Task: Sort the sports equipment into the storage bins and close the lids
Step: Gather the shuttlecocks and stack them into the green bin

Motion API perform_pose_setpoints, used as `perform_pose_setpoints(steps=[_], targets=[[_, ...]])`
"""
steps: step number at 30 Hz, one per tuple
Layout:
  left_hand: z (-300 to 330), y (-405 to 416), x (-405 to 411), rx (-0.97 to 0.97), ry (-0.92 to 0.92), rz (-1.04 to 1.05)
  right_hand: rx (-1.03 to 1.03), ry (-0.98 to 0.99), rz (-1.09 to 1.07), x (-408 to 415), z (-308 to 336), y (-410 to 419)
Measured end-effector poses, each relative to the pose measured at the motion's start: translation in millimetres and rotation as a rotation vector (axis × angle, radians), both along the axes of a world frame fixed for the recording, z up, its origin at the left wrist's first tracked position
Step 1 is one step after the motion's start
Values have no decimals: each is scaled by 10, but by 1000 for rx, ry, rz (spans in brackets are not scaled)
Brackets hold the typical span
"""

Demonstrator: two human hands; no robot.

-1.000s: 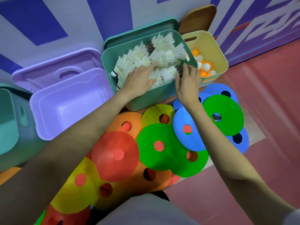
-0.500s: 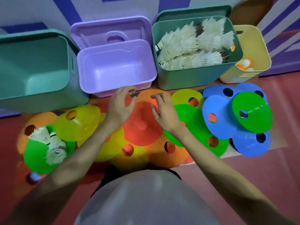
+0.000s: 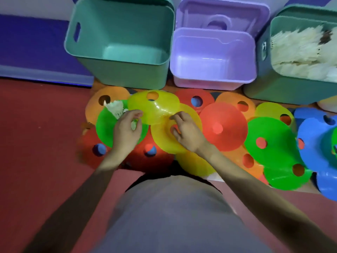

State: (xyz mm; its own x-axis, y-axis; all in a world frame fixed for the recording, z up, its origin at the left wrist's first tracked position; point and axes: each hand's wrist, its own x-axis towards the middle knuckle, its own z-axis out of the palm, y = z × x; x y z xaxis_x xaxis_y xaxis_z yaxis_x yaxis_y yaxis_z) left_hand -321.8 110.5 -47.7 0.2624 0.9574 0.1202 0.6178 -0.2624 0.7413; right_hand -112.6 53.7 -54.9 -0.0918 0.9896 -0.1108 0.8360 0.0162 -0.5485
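Note:
Flat disc cones in red, orange, yellow, green and blue lie overlapping on the floor in front of me. Loose white shuttlecocks (image 3: 115, 109) sit on a green cone (image 3: 105, 128) at the left. My left hand (image 3: 126, 131) is over that green cone, its fingers curled round a white shuttlecock. My right hand (image 3: 186, 133) rests on a yellow cone (image 3: 164, 141), thumb at its centre hole, fingertips at the rim of a tilted yellow cone (image 3: 155, 108). Behind stand an empty teal bin (image 3: 118, 75), an empty purple bin (image 3: 211, 83) and a teal bin (image 3: 284, 92) full of shuttlecocks.
The purple lid (image 3: 222, 13) leans against the wall behind its bin. A corner of a pale yellow bin (image 3: 328, 105) shows at the far right. Small blue balls show through the holes of the red cones. Red floor lies to the left; my grey shirt fills the bottom.
My view and both hands have shifted left, from the red cone to the yellow cones and the green cone. My left hand has closed on a shuttlecock there.

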Motion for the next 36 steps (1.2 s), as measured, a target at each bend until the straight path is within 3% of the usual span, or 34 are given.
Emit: perform_pose_setpoints(steps=[6,10,17,24,32,36], targets=[[-71,267,-767,-28,113,134,-67,-28,148,-748,-70,281],[-175,474,-985,-92,184,108,-167,-97,188,-1083,-146,439],[-281,740,-943,-178,288,0,-202,-102,14,-1324,-175,561],[-416,880,-833,-273,353,130,-28,24,-149,-1220,-17,524],[-501,911,-699,-286,294,222,77,259,-455,-1054,224,643],[-445,833,-744,-212,81,116,74,435,-555,-1085,239,805]])
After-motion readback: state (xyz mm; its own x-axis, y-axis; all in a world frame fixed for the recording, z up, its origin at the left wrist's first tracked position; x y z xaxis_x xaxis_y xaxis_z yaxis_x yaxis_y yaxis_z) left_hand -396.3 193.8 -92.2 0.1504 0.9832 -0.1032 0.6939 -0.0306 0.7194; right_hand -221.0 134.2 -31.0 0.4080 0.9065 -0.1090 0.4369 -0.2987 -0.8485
